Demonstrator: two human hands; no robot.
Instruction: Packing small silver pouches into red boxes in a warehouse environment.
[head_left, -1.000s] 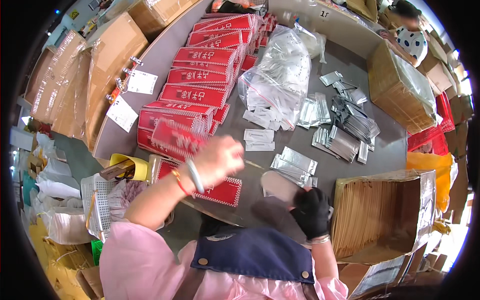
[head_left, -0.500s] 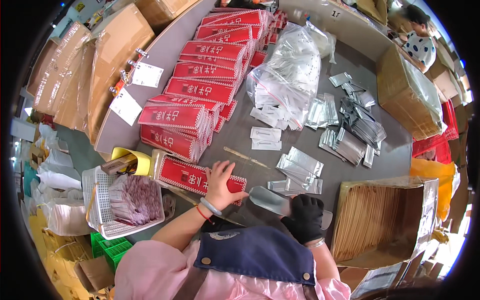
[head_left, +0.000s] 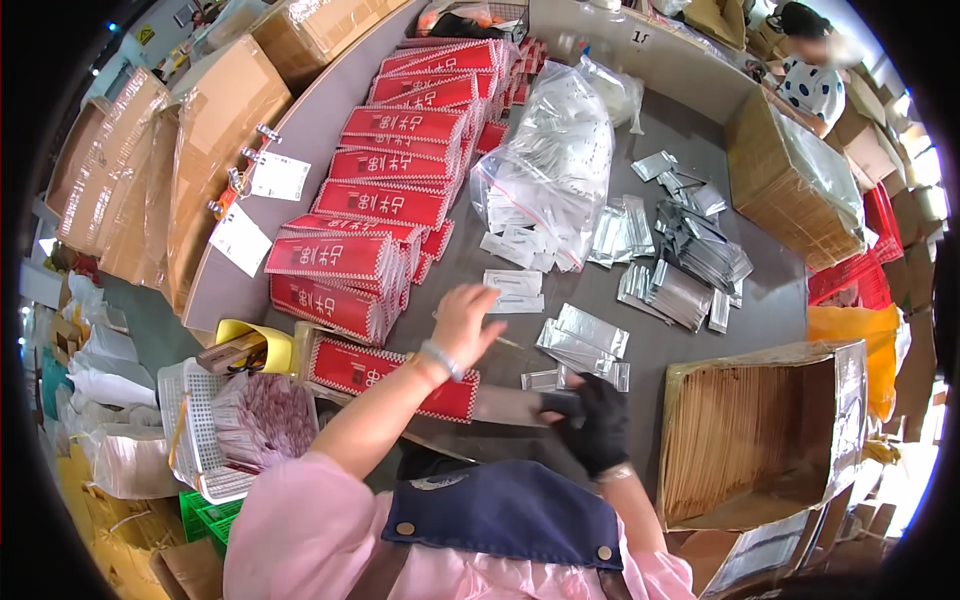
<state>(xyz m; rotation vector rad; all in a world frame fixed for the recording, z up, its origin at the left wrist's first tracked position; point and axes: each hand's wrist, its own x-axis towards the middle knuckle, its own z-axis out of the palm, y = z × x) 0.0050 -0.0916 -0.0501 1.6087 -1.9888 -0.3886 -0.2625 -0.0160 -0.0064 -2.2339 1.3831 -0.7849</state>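
My left hand [head_left: 468, 325] is bare and reaches over the table, thumb and fingers apart, holding nothing. It hovers just short of a pair of small white packets [head_left: 514, 290]. Under its forearm lies a flat red paper sleeve [head_left: 345, 366], partly covered by that arm. My right hand [head_left: 594, 428], in a black fingerless glove, is closed on a translucent plastic strip [head_left: 508, 406]. The strip is blurred and meets the right end of the red sleeve; I cannot tell whether it goes inside. Flat silver packets [head_left: 588, 336] lie right beyond the gloved fingers.
Stacked red sleeves [head_left: 385, 205] line the table's left side. A clear bag [head_left: 555, 140] of packets stands in the middle, with loose silver packets [head_left: 690, 260] beside it. An open carton [head_left: 765, 440] is at right, a white basket [head_left: 190, 430] at left. Another person [head_left: 810, 90] is far right.
My left hand has let go of the red sleeve and moved up and right toward the white packets. My right hand has shifted slightly left with the strip, whose end now meets the sleeve.
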